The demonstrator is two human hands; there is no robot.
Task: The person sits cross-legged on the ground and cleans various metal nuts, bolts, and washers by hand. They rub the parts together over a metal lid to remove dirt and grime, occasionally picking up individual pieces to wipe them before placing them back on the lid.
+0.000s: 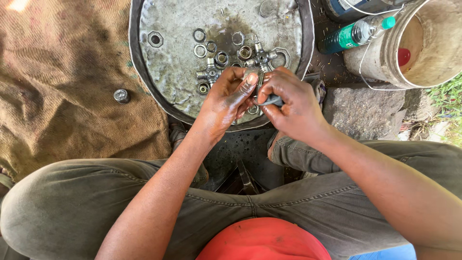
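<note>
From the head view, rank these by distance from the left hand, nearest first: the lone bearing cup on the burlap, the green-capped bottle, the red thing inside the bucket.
From the left hand:
1. Bearing cup, to its left on the burlap.
2. Green-capped bottle, upper right, lying beside the bucket.
3. Red thing, farthest right, inside the bucket.

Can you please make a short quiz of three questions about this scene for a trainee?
1. True or false: both hands meet over the near rim of the round metal tray.
2. Where does the green bottle lie? A) on the sacking B) between tray and bucket C) in the tray
3. What lies alone on the sacking?

Key:
1. True: left hand and right hand pinch a small dark part together.
2. B
3. A small metal cap.
</note>
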